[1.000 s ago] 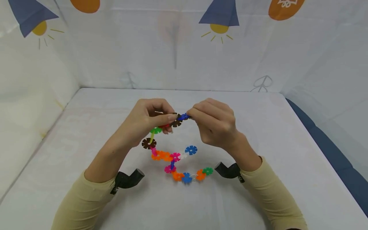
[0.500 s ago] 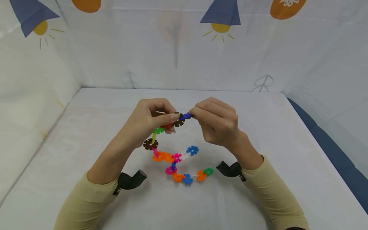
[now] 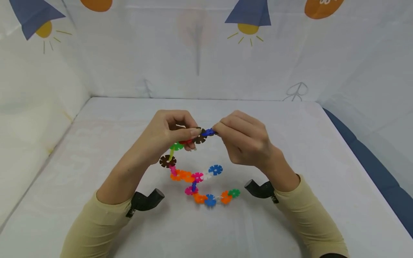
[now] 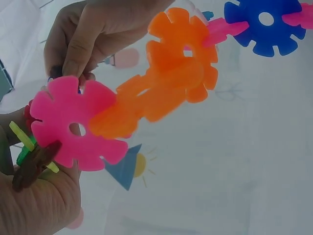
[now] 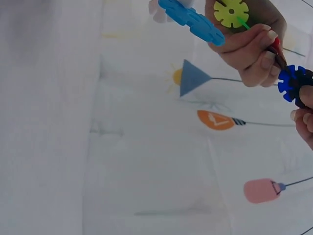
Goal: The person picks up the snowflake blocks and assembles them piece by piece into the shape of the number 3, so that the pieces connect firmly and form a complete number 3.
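Observation:
Plastic snowflake discs, slotted round their edges, are joined into a colourful chain. My left hand [image 3: 162,136] pinches the chain at a brown disc [image 3: 200,139], beside a red one. My right hand [image 3: 246,141] pinches a dark disc at the chain's end, mostly hidden by the fingertips; it meets the dark blue disc [image 5: 291,82]. Below the left hand hang a green disc [image 3: 176,146], a yellow disc [image 5: 231,11] and another brown disc [image 3: 167,161]. The chain continues through a pink disc [image 4: 61,127] and orange discs [image 4: 183,54], then branches towards a light blue disc [image 3: 215,170] and a green end disc [image 3: 234,193].
A white-covered table [image 3: 113,118] lies under the hands, with a white printed cloth wall [image 3: 161,53] behind it. Black wrist cameras [image 3: 148,200] stick out from both sleeves. A dark blue padded edge [image 3: 371,161] runs along the right side.
Both hands shift very slightly to the right with the chain, and their hold stays the same. The chain's lower part keeps nearly the same place.

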`<state>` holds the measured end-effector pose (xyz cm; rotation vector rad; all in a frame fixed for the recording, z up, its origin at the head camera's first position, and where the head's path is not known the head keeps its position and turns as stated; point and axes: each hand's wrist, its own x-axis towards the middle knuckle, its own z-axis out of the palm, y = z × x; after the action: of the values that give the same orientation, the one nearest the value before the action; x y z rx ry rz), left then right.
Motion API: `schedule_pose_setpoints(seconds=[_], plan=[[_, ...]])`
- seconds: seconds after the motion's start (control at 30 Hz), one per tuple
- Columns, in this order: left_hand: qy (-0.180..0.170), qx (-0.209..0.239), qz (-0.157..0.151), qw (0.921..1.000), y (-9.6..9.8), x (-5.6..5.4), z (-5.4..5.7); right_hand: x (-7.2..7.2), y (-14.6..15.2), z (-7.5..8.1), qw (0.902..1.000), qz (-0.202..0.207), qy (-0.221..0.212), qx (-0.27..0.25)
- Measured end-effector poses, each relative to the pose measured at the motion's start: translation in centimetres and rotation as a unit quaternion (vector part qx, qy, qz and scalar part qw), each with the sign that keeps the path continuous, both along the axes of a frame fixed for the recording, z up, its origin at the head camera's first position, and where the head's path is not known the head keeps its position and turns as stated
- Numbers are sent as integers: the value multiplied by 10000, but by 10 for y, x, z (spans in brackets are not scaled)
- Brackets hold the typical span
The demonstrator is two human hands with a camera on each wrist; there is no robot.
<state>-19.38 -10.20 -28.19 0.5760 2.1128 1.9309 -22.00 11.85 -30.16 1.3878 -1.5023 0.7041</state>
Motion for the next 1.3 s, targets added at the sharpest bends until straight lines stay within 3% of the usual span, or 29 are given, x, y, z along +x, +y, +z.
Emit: schedule_pose_setpoints(seconds=[0.17, 0.37, 0.6, 0.87, 1.17, 1.3], plan=[[-13, -12, -263, 9997, -3, -3, -1, 1, -2, 1, 9997, 243, 83, -5], [-100, -207, -627, 9978, -7, -5, 0, 9, -1, 8, 9970, 46, 639, 423], [-62, -470, -955, 9943, -11, -7, -1, 17, 0, 9, 9928, -96, 954, 724], [-53, -361, -924, 9950, -12, -9, 0, 11, -1, 4, 9960, 97, 780, 429], [-83, -499, -973, 9940, -13, -9, 3, 14, -2, 8, 9921, -21, 1139, 527], [-68, -480, -1010, 9937, -14, -11, 1, 14, -3, 6, 9946, 11, 934, 449]])
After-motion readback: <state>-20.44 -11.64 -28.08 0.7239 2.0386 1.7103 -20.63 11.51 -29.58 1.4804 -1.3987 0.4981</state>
